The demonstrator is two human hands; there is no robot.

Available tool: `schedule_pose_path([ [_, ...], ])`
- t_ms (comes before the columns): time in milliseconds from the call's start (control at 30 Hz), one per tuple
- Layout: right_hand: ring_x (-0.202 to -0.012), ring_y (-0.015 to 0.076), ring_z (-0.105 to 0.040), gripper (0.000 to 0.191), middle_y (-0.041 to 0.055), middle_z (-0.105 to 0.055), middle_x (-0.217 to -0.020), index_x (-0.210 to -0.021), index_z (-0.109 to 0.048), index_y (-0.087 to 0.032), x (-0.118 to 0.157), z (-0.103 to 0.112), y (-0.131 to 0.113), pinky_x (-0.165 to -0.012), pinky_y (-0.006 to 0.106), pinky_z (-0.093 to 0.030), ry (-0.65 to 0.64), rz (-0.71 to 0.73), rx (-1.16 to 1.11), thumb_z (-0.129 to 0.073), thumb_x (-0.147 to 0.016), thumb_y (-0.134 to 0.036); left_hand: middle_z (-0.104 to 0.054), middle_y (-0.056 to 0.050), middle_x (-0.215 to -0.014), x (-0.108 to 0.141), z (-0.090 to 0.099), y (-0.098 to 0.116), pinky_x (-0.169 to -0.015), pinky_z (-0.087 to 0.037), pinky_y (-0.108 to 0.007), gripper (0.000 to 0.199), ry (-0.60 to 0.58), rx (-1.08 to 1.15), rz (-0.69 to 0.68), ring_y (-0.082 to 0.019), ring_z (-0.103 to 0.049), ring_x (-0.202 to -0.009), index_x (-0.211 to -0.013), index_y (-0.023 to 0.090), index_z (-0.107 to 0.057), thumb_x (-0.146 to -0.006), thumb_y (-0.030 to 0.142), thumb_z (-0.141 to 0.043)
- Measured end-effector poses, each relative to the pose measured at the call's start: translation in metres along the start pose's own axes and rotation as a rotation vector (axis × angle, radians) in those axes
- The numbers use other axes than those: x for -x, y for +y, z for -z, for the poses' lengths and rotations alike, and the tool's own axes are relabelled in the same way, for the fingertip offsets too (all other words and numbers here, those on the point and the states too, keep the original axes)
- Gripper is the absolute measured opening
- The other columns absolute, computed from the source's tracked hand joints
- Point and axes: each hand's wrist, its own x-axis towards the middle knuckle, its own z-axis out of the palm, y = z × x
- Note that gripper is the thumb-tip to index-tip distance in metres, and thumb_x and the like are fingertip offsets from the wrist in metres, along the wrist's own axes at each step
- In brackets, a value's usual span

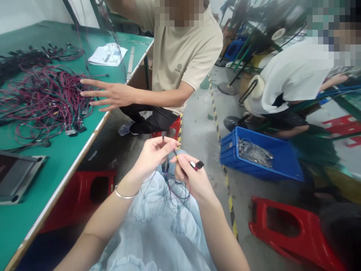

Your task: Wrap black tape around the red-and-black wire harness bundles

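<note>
My left hand (153,154), with a silver bangle on its wrist, pinches a thin dark cable of a wire harness between thumb and fingers. Beside it, my right hand (191,171) is closed around the same wire harness (177,190). A black connector (199,165) with a white part next to it sticks out past the right hand's fingers. Between the two hands a short dark stretch of cable with a yellow mark shows. Loose dark and reddish wires hang below the hands over the light blue clothing on my lap.
Red and black wire harnesses (47,94) are piled on the green table (64,150) at left, near papers (108,54). A co-worker's hand (113,94) reaches over the pile. On the floor at right stand a blue crate (284,158) of cables and a red stool (307,233).
</note>
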Motion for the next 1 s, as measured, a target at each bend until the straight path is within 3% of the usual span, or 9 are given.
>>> schedule_pose_path([
  [67, -0.036, 0.0027, -0.029, 0.021, -0.0072, -0.041, -0.040, -0.085, -0.056, -0.017, 0.0008, -0.0017, -0.0014, -0.038, 0.017, -0.021, 0.001, -0.010, 0.023, -0.050, -0.079, -0.036, -0.060, 0.001, -0.062, 0.0006, 0.0023, -0.0005, -0.033, -0.021, -0.013, 0.022, 0.006, 0.033, 0.009, 0.000, -0.040, -0.038, -0.083, 0.016, -0.063, -0.067, 0.032, -0.064],
  [167, -0.031, 0.0012, -0.027, 0.019, -0.0067, -0.046, -0.042, -0.084, -0.055, -0.017, 0.0010, -0.0026, -0.0046, -0.034, 0.017, -0.017, 0.005, -0.016, 0.030, -0.053, -0.076, -0.034, -0.063, 0.000, -0.062, 0.0017, 0.0034, 0.0011, -0.039, -0.033, -0.013, 0.019, 0.025, 0.034, -0.017, -0.004, -0.052, -0.047, -0.078, 0.016, -0.062, -0.064, 0.027, -0.068],
  [367, -0.034, 0.0039, -0.043, 0.016, -0.0015, -0.059, -0.059, -0.082, -0.056, -0.017, -0.0009, -0.0026, -0.0071, -0.038, 0.019, -0.030, 0.018, 0.011, 0.016, -0.055, -0.075, -0.031, -0.066, -0.002, -0.066, 0.0016, 0.0031, 0.0027, -0.045, -0.040, -0.016, 0.015, 0.024, 0.055, -0.041, -0.004, -0.052, -0.046, -0.072, 0.014, -0.063, -0.068, 0.028, -0.064],
  [567, -0.035, 0.0028, -0.032, 0.017, -0.0066, -0.043, -0.040, -0.077, -0.059, -0.017, -0.0026, -0.0042, -0.0070, -0.035, 0.016, -0.020, 0.103, 0.010, 0.043, -0.058, -0.072, -0.033, -0.064, 0.000, -0.062, 0.0006, 0.0048, 0.0034, -0.045, -0.039, -0.015, 0.013, -0.021, 0.036, -0.067, -0.004, -0.051, -0.046, -0.069, 0.014, -0.064, -0.068, 0.027, -0.065],
  [733, -0.039, 0.0035, -0.035, 0.017, -0.0033, -0.051, -0.048, -0.074, -0.060, -0.017, -0.0019, -0.0046, -0.0081, -0.038, 0.018, -0.023, 0.118, 0.046, 0.111, -0.057, -0.072, -0.034, -0.063, 0.000, -0.060, -0.0002, 0.0039, 0.0019, -0.042, -0.036, -0.015, 0.015, 0.011, 0.082, -0.034, -0.003, -0.047, -0.042, -0.070, 0.015, -0.063, -0.067, 0.030, -0.065],
  [900, -0.038, 0.0041, -0.026, 0.020, -0.0066, -0.035, -0.040, -0.073, -0.061, -0.017, -0.0040, -0.0032, -0.0082, -0.040, 0.021, -0.020, 0.131, 0.070, 0.131, -0.057, -0.072, -0.037, -0.060, 0.000, -0.058, -0.0009, 0.0001, 0.0013, -0.044, -0.036, -0.017, 0.020, 0.020, -0.023, -0.116, -0.005, -0.048, -0.046, -0.066, 0.014, -0.060, -0.065, 0.033, -0.066],
  [1000, -0.038, 0.0035, -0.025, 0.020, -0.0065, -0.035, -0.042, -0.072, -0.061, -0.018, -0.0054, -0.0034, -0.0089, -0.039, 0.021, -0.019, 0.149, 0.086, 0.152, -0.058, -0.071, -0.037, -0.057, 0.001, -0.059, -0.0017, -0.0012, 0.0016, -0.045, -0.036, -0.017, 0.022, 0.001, -0.055, -0.129, -0.004, -0.046, -0.046, -0.064, 0.014, -0.059, -0.065, 0.034, -0.066],
])
